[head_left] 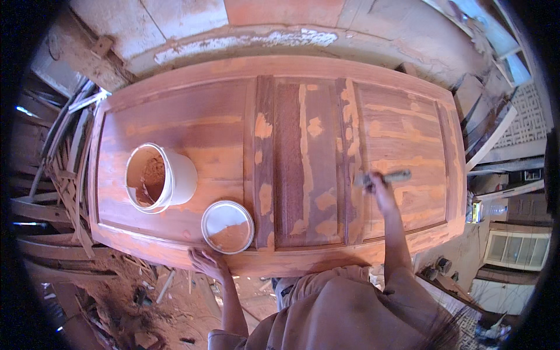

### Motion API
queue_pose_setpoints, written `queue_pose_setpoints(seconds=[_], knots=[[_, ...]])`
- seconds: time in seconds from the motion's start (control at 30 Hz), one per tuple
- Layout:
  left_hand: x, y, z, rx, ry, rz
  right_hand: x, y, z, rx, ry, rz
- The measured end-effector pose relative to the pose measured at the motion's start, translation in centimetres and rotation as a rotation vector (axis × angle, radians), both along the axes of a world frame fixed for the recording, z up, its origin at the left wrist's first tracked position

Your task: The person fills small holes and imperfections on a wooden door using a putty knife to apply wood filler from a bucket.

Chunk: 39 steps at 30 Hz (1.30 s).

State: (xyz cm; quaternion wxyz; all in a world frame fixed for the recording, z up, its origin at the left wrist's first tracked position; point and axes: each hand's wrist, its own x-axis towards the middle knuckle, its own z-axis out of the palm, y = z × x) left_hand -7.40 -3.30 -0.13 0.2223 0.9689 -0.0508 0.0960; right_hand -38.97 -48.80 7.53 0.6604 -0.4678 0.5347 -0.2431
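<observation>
A panelled wooden door (297, 262) lies flat in front of me, patched with orange filler. In my right hand (378, 185) is what looks like a putty knife (399, 176), its grey-green handle pointing right and its other end over the strip beside the right panel. Whether it touches the wood I cannot tell. My left hand (210, 262) rests at the near edge with fingers apart, holding nothing. Close to it lies a round white lid (227, 219) smeared with filler. Farther left a white bucket (184, 178) holds reddish-brown filler (154, 172).
Scrap wood (64, 175) is piled at the left. Behind the door's far edge runs a wall (192, 23) with a white-streaked ledge. On the right are leaning boards (490, 140) and a white framed piece (516, 249). Dust and debris cover the floor (175, 303).
</observation>
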Motion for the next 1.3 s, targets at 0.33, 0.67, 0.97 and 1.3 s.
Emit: queue_pose_setpoints(seconds=[0.33,0.67,0.97,1.3], knots=[[-6.2,-1.4,3.7,-0.676,-0.051,0.083,-9.6,14.9,2.6,0.126,-0.083,-0.096],[-24.4,-7.4,8.8,-0.869,0.601,-0.669,-16.9,20.2,5.3,0.075,-0.418,0.248],[-28.3,-3.3,7.2,-0.826,0.640,-0.542,-24.2,22.7,1.8,-0.377,0.116,0.694],[-32.2,-2.3,6.5,-0.821,0.814,-0.510,-26.7,25.4,-0.9,0.166,-0.539,0.359]])
